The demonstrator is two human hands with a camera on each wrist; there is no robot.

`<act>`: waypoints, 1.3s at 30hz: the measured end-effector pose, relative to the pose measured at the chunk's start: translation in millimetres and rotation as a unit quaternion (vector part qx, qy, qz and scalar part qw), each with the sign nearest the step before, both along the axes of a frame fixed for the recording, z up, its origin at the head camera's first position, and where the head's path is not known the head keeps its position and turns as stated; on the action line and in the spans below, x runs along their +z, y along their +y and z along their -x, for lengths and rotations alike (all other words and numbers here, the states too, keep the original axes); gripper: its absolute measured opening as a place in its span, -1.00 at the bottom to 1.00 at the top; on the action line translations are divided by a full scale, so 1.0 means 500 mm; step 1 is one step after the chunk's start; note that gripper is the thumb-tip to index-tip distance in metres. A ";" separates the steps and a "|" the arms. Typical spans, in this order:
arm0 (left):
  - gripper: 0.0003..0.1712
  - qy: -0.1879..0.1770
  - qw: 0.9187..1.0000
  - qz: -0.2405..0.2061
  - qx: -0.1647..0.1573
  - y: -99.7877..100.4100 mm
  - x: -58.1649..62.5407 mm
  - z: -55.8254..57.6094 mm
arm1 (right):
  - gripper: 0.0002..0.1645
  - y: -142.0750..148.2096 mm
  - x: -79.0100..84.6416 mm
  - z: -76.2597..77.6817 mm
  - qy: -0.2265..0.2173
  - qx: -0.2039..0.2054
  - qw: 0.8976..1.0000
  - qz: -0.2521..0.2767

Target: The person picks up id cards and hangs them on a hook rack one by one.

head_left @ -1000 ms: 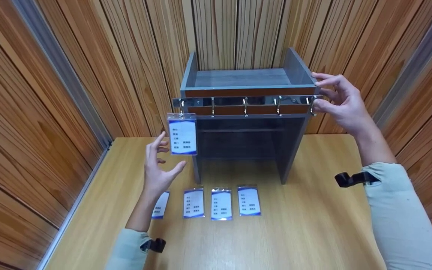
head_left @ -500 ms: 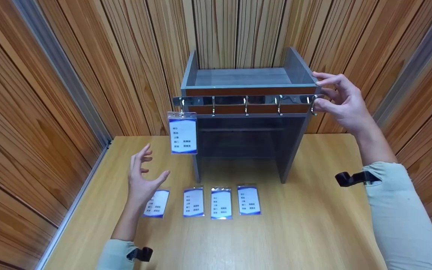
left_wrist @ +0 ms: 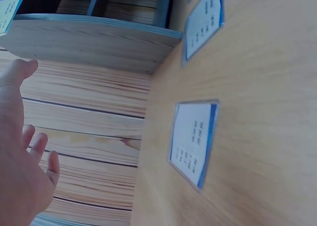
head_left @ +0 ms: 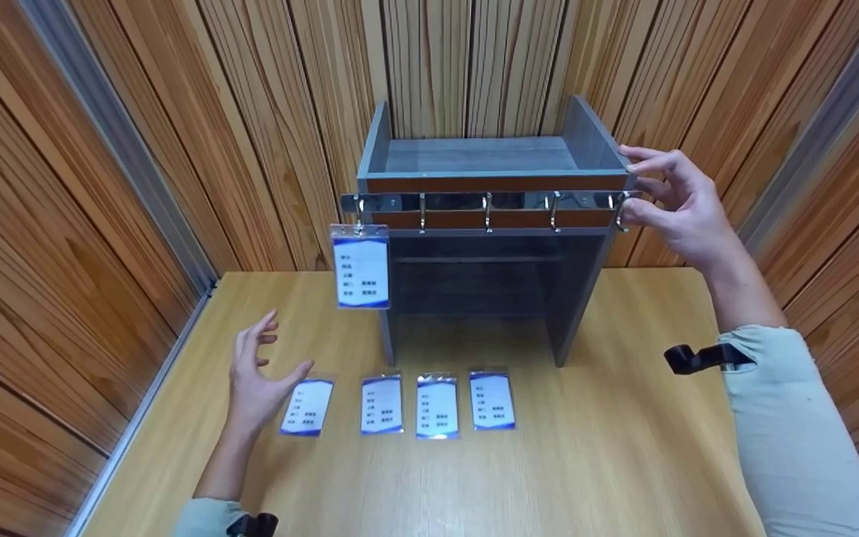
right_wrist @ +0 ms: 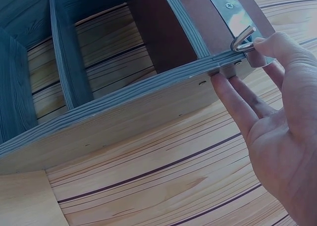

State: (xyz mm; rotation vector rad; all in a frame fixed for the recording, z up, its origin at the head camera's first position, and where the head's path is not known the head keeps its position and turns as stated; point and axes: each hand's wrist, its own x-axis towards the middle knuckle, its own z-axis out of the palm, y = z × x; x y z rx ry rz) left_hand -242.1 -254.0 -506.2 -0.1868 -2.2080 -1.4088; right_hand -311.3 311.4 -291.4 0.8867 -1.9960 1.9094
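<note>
My left hand (head_left: 254,384) hovers over the table's left side, its fingers loosely spread around nothing. Just to its right lies a badge in a clear sleeve (head_left: 306,409), white with blue edges; the left wrist view shows this badge (left_wrist: 192,144) flat and apart from the hand (left_wrist: 20,161). Another badge (head_left: 361,270) hangs from the leftmost hook of a shiny hook rail (head_left: 459,201). My right hand (head_left: 679,205) grips the rail's right end at the shelf corner. In the right wrist view, the thumb presses by the end hook (right_wrist: 242,41) and the fingers touch the side panel.
The grey shelf unit (head_left: 582,298) stands at the back of the wooden table (head_left: 586,462), against a wood-panelled wall. Three more badges lie in a row before it: a left one (head_left: 382,405), a middle one (head_left: 437,408) and a right one (head_left: 492,400).
My left hand has moved away from the hanging badge, down and to the left, uncovering the leftmost badge on the table. The right hand stays at the rail's end.
</note>
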 end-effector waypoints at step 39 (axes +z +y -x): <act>-0.21 -0.195 0.969 0.148 -0.031 -0.035 -0.099 -0.017 | -0.50 -0.002 0.000 -0.003 0.003 -0.012 1.000 -0.012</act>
